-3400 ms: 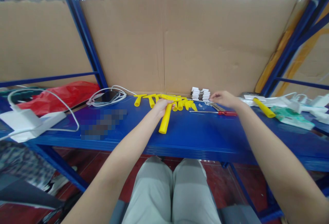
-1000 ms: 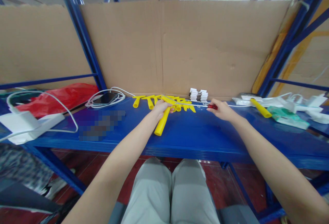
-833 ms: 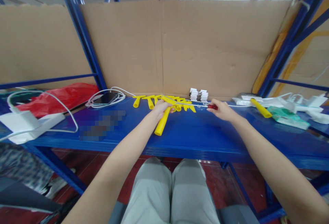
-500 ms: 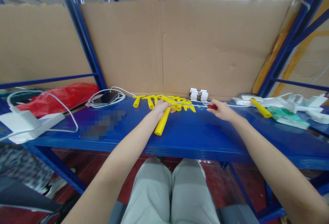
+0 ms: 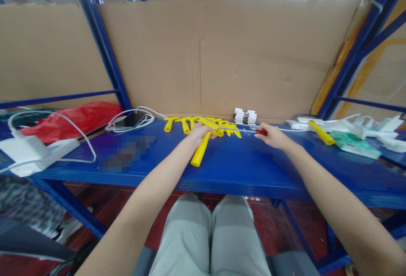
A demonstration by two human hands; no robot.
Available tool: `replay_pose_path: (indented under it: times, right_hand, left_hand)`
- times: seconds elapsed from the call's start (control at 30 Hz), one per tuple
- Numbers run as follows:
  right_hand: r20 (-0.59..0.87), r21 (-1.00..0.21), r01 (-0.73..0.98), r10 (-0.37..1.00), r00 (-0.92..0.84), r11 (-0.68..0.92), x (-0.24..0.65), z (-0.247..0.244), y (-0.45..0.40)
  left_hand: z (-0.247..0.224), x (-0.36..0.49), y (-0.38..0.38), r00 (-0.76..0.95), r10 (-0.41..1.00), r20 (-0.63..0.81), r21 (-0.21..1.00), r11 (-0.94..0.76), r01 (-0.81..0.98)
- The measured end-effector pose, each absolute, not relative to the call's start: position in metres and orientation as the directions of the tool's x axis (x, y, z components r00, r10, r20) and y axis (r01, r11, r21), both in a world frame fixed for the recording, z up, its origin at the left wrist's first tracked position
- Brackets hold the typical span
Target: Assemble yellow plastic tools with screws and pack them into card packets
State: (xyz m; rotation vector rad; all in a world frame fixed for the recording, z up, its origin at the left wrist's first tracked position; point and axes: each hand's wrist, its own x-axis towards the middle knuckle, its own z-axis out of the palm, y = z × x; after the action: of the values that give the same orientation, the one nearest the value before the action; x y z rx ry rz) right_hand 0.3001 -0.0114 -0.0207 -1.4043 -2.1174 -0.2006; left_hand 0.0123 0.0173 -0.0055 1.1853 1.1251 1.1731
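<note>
My left hand (image 5: 200,133) is wrapped round a yellow T-shaped piece (image 5: 199,153), whose round handle slants down toward the table's front edge. A screwdriver with a red handle (image 5: 261,132) is in my right hand (image 5: 270,135); its long thin shaft points left and reaches the head of the yellow piece. Whether the tip touches it cannot be made out. Behind my left hand several yellow T-shaped pieces (image 5: 186,126) lie in a row. Small metal bits (image 5: 250,129) lie near the shaft. White clip-like parts (image 5: 245,116) are stacked by the cardboard.
The blue table (image 5: 241,162) has a cardboard wall (image 5: 253,60) behind it. At left are a red bag (image 5: 79,119), a white power strip (image 5: 57,155) and a coiled white cable (image 5: 147,119). At right lie another yellow piece (image 5: 322,133) and a green packet (image 5: 355,144).
</note>
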Motion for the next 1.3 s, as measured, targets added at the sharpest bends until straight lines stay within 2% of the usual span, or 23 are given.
replay_pose_path:
  times: [0.3,0.47,0.57,0.77,0.87,1.3]
  right_hand:
    - [0.525,-0.217,0.843,0.787,-0.324,0.492,0.299,-0.021,-0.011]
    - [0.500,-0.180,0.869,0.804,-0.322,0.460,0.297,-0.018,-0.014]
    - [0.497,-0.086,0.904,0.804,-0.326,0.419,0.295,-0.014,-0.017]
    - [0.547,0.208,0.911,0.730,-0.409,0.355,0.282,-0.006,-0.028]
    - [0.558,0.279,0.903,0.710,-0.429,0.326,0.276,-0.004,-0.033]
    - [0.450,0.200,0.940,0.827,-0.338,0.276,0.268,-0.007,-0.039]
  left_hand:
    - [-0.004,0.014,0.015,0.036,0.999,-0.006,0.998,0.008,-0.068]
    - [-0.004,0.014,0.015,0.018,1.000,0.013,0.999,-0.013,-0.030]
    - [-0.005,0.015,0.015,0.000,1.000,0.027,0.999,-0.027,-0.020]
    - [-0.004,0.016,0.012,-0.057,0.995,0.080,0.997,-0.079,0.026]
    - [-0.003,0.015,0.010,-0.081,0.988,0.130,0.991,-0.126,0.054]
    - [0.000,0.010,0.008,-0.059,0.976,0.209,0.967,-0.197,0.163]
